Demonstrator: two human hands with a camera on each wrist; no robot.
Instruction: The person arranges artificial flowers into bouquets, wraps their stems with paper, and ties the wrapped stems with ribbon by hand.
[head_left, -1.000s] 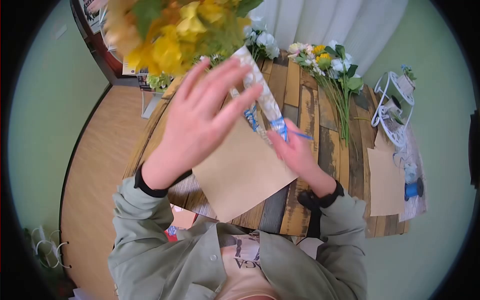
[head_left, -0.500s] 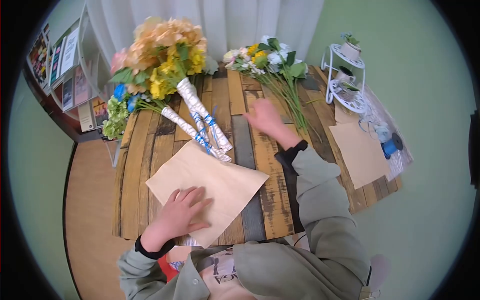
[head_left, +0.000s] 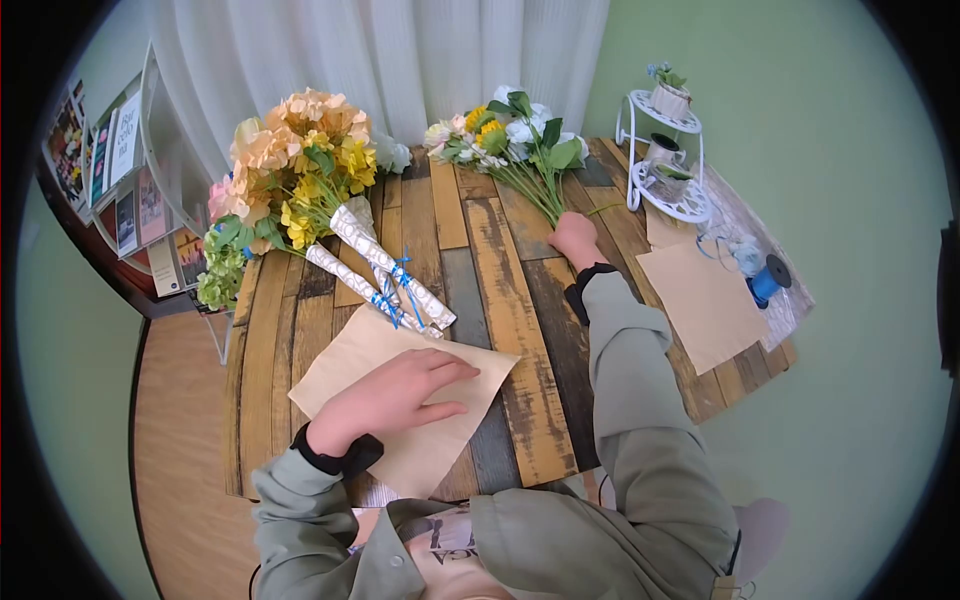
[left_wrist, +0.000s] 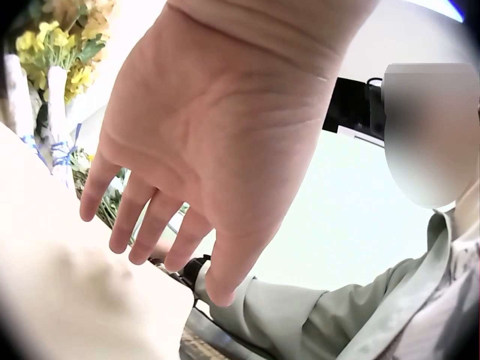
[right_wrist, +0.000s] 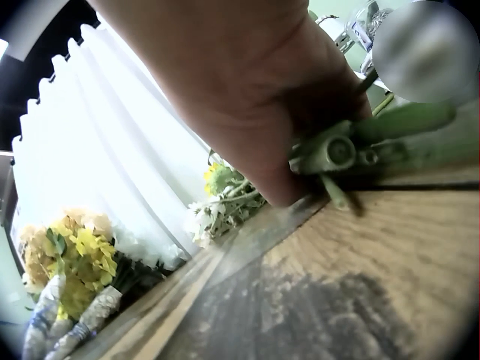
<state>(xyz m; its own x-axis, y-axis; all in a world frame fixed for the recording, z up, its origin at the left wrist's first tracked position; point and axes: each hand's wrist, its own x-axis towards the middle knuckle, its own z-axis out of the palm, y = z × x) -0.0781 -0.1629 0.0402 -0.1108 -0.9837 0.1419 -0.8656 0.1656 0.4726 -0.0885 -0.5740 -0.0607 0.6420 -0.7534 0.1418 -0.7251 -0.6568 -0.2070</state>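
Note:
At the right of the table, my right hand grips the lower stems of a loose bunch of flowers, white and yellow with green leaves. The right wrist view shows the cut green stem ends sticking out of that hand, close over the wood. My left hand, its fingers spread, is over a square sheet of brown paper near the front edge. Palm and straight fingers of the left hand show in the left wrist view, with nothing held.
Finished bouquets with white patterned wraps and blue ribbon lie at the back left. On the right are more brown paper, a blue ribbon spool and a white plant stand. A magazine rack stands beyond the left side.
A yellow and peach bouquet, earlier in my hands, now lies with the others at the back left. My right hand has moved to the loose flowers and grips their stems. The left came down over the paper.

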